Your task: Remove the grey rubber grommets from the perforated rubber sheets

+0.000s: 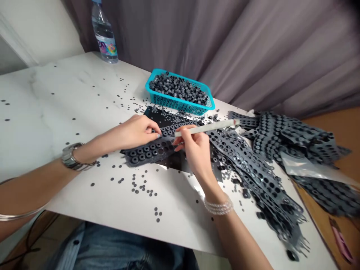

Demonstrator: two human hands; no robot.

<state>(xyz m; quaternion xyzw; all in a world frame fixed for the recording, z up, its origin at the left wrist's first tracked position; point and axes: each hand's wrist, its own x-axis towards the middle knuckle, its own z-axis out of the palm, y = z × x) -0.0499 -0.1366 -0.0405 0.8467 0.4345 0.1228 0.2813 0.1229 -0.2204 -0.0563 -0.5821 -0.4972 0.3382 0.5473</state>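
Observation:
My left hand (136,131) is closed, its thumb and curled fingers at the upper edge of a dark grey strip (146,152) with rows of round, ring-like pieces. My right hand (195,146) grips a slim white stick (213,126) like a pen, with one end over the strip and the other pointing right. Some ring places in the strip near my right fingers look like open holes. Under the strip lies a dark sheet (157,118), partly hidden by hands and strips.
Behind stands a turquoise basket (180,103) full of small dark cylindrical pieces. Perforated strips (247,161) pile up at right, beside a clear plastic bag (309,168). Small dark discs (143,187) litter the white table (98,198). A water bottle (104,33) and pink-handled tool (341,240) flank them.

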